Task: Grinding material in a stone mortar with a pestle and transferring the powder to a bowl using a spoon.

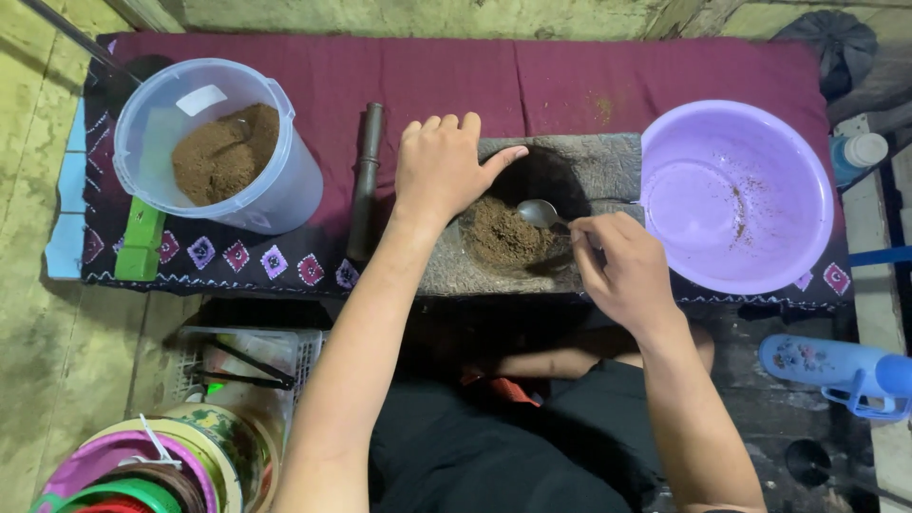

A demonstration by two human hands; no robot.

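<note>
The metal spoon [539, 213] dipped into brown powder [503, 234] in the stone mortar [589, 171], right hand [622, 271] fingers clamped on its handle, left hand [442, 166] resting open-fingered at the rim's ten o'clock.

Left hand [445, 163] rested on stone mortar [608, 166], right hand [622, 271] held spoon [540, 213] over brown powder [505, 234], purple basin [736, 195] beside.

Head view, steeply downward, close.
</note>
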